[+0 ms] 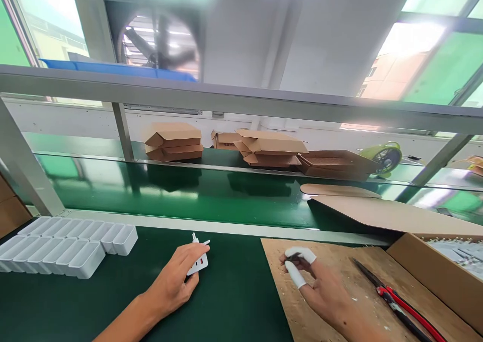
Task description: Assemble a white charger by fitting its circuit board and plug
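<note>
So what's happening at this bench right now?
A person sits at a green bench. The left hand grips a small white charger plug resting on the mat. The right hand, with white finger cots, pinches something small and dark over a wooden board. Red-handled pliers lie beside it.

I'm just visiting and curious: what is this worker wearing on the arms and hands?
Both forearms are bare, with no sleeves, watch or wristband in view. The left hand wears nothing. The right hand has white finger covers on the thumb and the first finger or two; the rest of that hand is uncovered.
</note>
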{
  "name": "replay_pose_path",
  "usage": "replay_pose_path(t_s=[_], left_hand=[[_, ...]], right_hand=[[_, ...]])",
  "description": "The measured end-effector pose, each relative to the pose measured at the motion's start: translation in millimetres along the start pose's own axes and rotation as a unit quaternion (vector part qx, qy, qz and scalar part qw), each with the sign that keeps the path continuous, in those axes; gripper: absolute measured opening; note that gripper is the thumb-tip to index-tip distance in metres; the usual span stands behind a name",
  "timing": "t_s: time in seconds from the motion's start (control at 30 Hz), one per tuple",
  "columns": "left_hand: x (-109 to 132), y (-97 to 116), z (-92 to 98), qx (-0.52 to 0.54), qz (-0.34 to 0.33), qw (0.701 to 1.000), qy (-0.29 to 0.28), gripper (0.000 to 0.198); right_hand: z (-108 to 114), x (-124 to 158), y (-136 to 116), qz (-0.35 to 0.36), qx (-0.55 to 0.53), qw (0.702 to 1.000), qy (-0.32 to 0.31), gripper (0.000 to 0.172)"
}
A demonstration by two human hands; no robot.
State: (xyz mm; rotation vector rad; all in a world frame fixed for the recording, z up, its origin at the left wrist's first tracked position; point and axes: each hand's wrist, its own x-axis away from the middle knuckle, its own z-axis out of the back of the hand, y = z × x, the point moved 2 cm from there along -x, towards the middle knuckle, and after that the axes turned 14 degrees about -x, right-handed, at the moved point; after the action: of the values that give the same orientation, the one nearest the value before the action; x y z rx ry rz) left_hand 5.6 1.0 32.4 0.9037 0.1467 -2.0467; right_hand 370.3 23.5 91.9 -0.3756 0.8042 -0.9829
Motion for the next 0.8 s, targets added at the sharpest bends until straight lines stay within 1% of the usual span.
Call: replay_pose_path(t_s=[0.03, 0.07, 0.1, 0.17, 0.2, 0.27, 0.33, 0.4, 0.47, 0.53, 0.67, 0.8], left_hand=[[0, -1, -0.1, 0.005, -0.005, 1.0, -0.005, 0.059], [0, -2, -0.4, 0.009, -0.01, 1.0, -0.011, 0.056], [0, -2, -0.7, 0.011, -0.013, 1.0, -0.018, 0.054], [0, -3, -1.9, 0.012, -0.016, 0.999, -0.03, 0.052], [0, -3, -2.6, 0.011, -0.016, 0.999, -0.035, 0.051], [1, -4, -4.3, 0.008, -0.016, 0.999, -0.042, 0.053], [1, -6, -5.7, 0.007, -0.017, 0.999, -0.047, 0.057], [1, -7, -6.2, 0.006, -0.017, 0.999, -0.05, 0.061], [0, -7, -5.9, 0.007, -0.015, 0.998, -0.053, 0.062], [-1, -7, -5.3, 0.008, -0.015, 0.998, -0.056, 0.062], [-1, -7, -4.5, 0.01, -0.019, 0.998, -0.061, 0.061], [-1, -7, -5.0, 0.009, -0.025, 0.998, -0.063, 0.055]], right_hand=[[-11, -6, -12, -0.016, -0.032, 0.999, 0.0, 0.024], [-23, -12, -25, -0.041, -0.09, 0.995, -0.003, 0.023], [-35, -19, -38, -0.07, -0.165, 0.984, -0.026, 0.023], [-58, -31, -65, -0.083, -0.283, 0.954, -0.054, 0.021], [-68, -36, -77, -0.075, -0.311, 0.943, -0.086, 0.021], [-86, -41, -92, -0.081, -0.339, 0.929, -0.12, 0.02], [-99, -41, -95, -0.121, -0.357, 0.918, -0.12, 0.02], [-108, -36, -91, -0.163, -0.376, 0.907, -0.095, 0.026], [-114, -30, -87, -0.178, -0.383, 0.904, -0.065, 0.035], [-119, -23, -85, -0.188, -0.389, 0.901, -0.04, 0.04], [-127, -17, -90, -0.169, -0.392, 0.904, -0.032, 0.039], [-136, -17, -93, -0.129, -0.365, 0.921, -0.041, 0.038]])
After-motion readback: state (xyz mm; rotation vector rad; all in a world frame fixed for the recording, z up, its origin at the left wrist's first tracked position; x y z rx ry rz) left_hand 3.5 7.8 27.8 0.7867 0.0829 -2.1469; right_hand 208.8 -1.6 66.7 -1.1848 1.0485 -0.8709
